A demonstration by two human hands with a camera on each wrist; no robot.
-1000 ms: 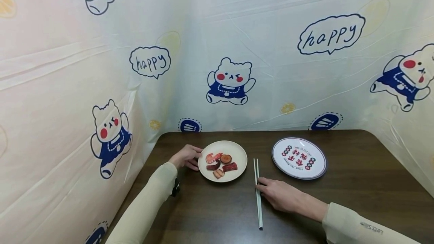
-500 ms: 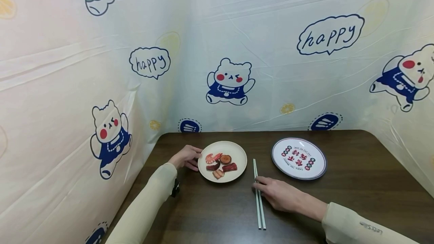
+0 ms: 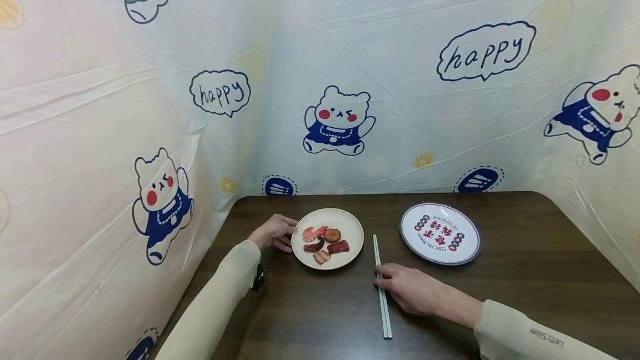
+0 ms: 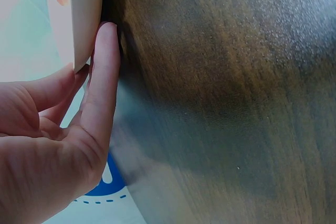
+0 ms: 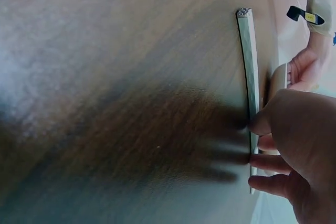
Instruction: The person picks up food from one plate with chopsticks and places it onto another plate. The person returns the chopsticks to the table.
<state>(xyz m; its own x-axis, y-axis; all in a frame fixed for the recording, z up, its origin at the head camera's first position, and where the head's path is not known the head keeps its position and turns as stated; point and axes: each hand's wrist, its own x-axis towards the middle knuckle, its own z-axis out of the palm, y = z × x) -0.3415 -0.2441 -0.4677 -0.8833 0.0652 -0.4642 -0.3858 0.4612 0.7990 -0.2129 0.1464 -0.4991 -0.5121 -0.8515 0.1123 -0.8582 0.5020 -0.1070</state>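
Note:
At the left of the head view, my left hand (image 3: 276, 232) pinches the rim of a cream plate (image 3: 306, 259), thumb at the edge and a finger against its underside in the left wrist view. Several food pieces lie on the plate: a pink shrimp (image 3: 315, 234), a round brown slice (image 3: 332, 235), dark red-brown pieces (image 3: 338, 246) and a light striped piece (image 3: 321, 256). To the plate's right, my right hand (image 3: 410, 288) pinches a pair of pale green chopsticks (image 3: 384, 313) near their middle. They lie close together along the table, their ends level in the right wrist view.
A white plate (image 3: 441, 234) with a blue rim and red characters lies at the back right of the dark wooden table (image 3: 320, 315). Patterned cloth (image 3: 395, 126) with bears hangs round the table's back and sides.
The chopsticks' far ends, apart at first, have come together; their near ends parted half a second ago and now meet. The right fingers shifted slightly. My left hand and both plates have stayed put.

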